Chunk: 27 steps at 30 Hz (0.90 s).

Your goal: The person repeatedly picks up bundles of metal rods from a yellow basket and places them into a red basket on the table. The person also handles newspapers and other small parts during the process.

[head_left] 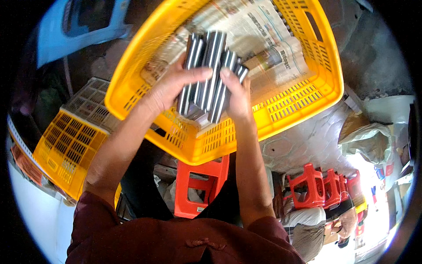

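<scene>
Between my two hands is a bundle of several shiny, dark rods with bright lengthwise streaks, their ends at uneven heights. From the left, my left hand closes round the bundle with its thumb across the front. My right hand presses on the other side, thumb on the rods and other fingers mostly hidden behind. The bundle is over the near left part of a large yellow plastic basket with slotted walls. Sheets of newspaper line that basket. Whether the rods touch the newspaper I cannot tell.
Below the basket stands a red plastic stool. A yellow crate and a greyish crate are at the left. Several red stools, a pale sack and another person are at the right. A blue object is at the upper left.
</scene>
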{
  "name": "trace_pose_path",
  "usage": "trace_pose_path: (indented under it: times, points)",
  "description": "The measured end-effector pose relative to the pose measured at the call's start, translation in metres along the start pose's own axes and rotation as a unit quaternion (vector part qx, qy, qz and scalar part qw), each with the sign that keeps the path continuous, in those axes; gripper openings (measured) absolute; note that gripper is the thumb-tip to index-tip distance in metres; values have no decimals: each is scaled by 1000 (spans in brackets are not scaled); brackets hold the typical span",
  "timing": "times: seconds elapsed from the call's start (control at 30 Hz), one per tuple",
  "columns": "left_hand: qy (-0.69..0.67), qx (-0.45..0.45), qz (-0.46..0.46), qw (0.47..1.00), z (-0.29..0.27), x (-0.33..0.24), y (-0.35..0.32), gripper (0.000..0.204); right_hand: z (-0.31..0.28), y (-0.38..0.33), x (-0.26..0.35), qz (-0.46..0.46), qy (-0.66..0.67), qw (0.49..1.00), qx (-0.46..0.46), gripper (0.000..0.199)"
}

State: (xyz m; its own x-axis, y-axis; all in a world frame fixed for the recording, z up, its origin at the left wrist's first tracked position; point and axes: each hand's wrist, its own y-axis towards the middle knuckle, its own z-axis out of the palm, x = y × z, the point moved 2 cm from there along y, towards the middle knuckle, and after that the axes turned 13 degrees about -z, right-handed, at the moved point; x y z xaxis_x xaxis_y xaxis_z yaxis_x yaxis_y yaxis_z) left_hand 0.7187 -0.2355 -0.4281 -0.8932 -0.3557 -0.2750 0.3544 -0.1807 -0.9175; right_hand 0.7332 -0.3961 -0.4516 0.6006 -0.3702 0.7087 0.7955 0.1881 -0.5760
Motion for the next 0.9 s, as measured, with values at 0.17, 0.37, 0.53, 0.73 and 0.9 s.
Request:
trace_pose_path:
  times: [0.17,0.37,0.53,0.73,0.9]
  points:
    - [-83,11,24,996,-11,26,-130,101,56,-104,23,37,-24,998,48,53]
    - [-27,-12,115,993,4,74,-297,109,92,-271,86,71,-36,995,64,68]
    - [-144,64,101,982,32,92,-427,107,116,-380,138,43,-65,994,74,79]
    - [-270,50,226,935,45,144,-513,101,161,-444,178,99,-205,965,129,83]
    - [-367,-13,226,902,75,201,-561,99,164,-466,191,103,-227,924,289,51]
